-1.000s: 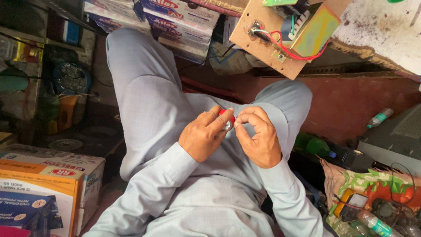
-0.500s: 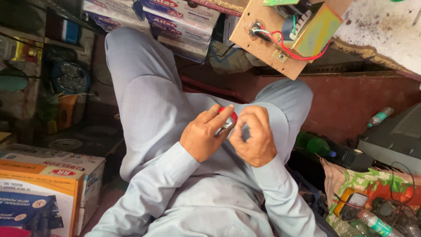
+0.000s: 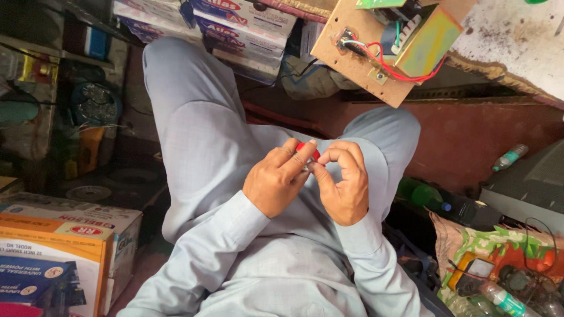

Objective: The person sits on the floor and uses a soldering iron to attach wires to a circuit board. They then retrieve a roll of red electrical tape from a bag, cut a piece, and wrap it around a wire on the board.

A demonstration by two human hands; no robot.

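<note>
Both of my hands meet over my lap, above my grey-blue trousers [image 3: 205,135]. My left hand [image 3: 276,182] pinches a small red part [image 3: 308,149] between thumb and fingers, with a bit of metal showing under it. My right hand [image 3: 345,185] has its fingertips curled in against the same small part from the right side. Most of the part is hidden by my fingers.
A wooden board [image 3: 367,56] with a yellow-green component and red wires hangs off a table edge above. Cardboard boxes [image 3: 53,246] stand at the lower left, more boxes [image 3: 235,23] at the top. Bottles, a green patterned cloth [image 3: 499,252] and clutter lie at the right.
My hands stayed together over my lap and turned the small red part slightly; my right fingers shifted their grip on it.
</note>
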